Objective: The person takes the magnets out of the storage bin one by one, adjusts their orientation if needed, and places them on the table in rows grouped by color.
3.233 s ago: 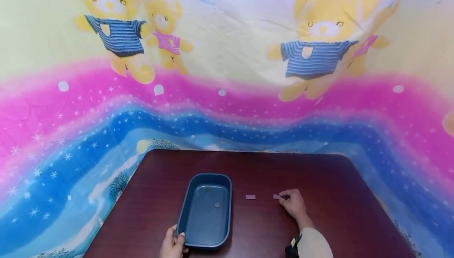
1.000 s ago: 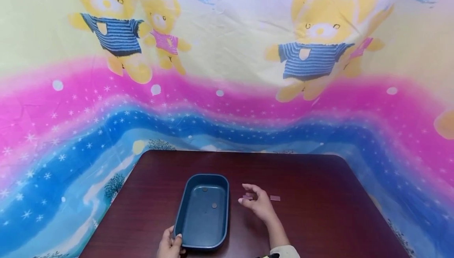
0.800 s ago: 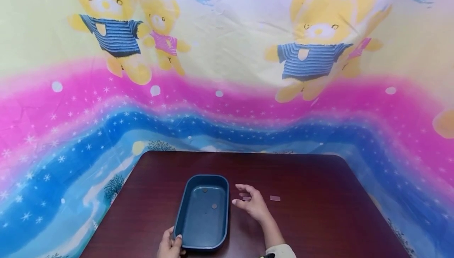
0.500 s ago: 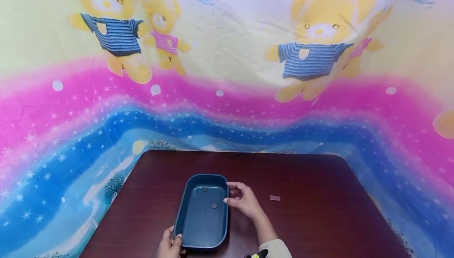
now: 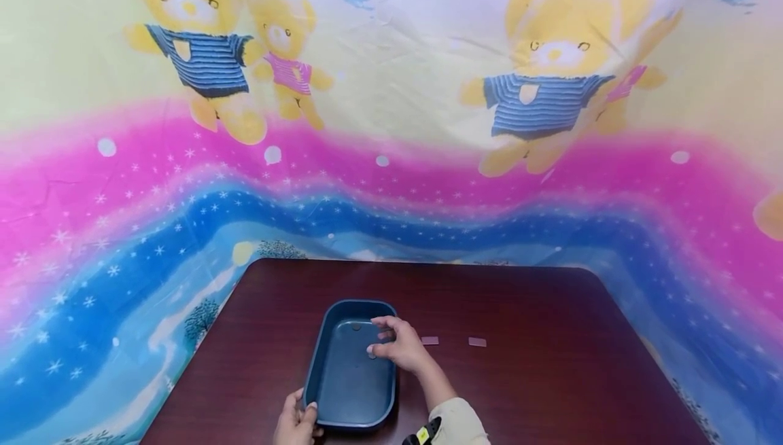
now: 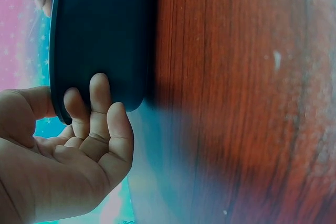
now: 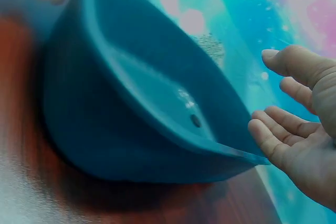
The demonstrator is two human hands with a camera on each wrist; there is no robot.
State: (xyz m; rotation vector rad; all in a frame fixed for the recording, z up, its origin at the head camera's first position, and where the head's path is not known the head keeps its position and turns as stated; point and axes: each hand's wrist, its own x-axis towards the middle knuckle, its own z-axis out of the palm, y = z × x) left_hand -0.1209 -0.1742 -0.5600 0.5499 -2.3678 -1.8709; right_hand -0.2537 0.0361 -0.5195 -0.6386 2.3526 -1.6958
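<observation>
A dark blue rectangular tray [image 5: 355, 390] stands on the table. My left hand [image 5: 296, 421] grips its near left corner; the left wrist view shows the thumb over the rim and the fingers [image 6: 100, 90] against the outer wall. Over the tray's right side hovers my right hand [image 5: 404, 346], thumb and fingers spread apart with nothing between them. Inside the tray, a coin [image 5: 357, 327] lies near the far end. A second coin [image 5: 372, 356] is partly covered by the right thumb. The right wrist view shows one dark coin [image 7: 195, 120] on the tray floor.
Two small pink rectangular pieces, a left one [image 5: 431, 341] and a right one [image 5: 477, 342], lie on the dark red-brown table [image 5: 538, 384] right of the tray. A printed bear cloth [image 5: 391, 92] hangs behind the table.
My right hand has left the right pink piece, opened its fingers and moved left, past the other piece, to over the tray. The left hand keeps its grip on the corner.
</observation>
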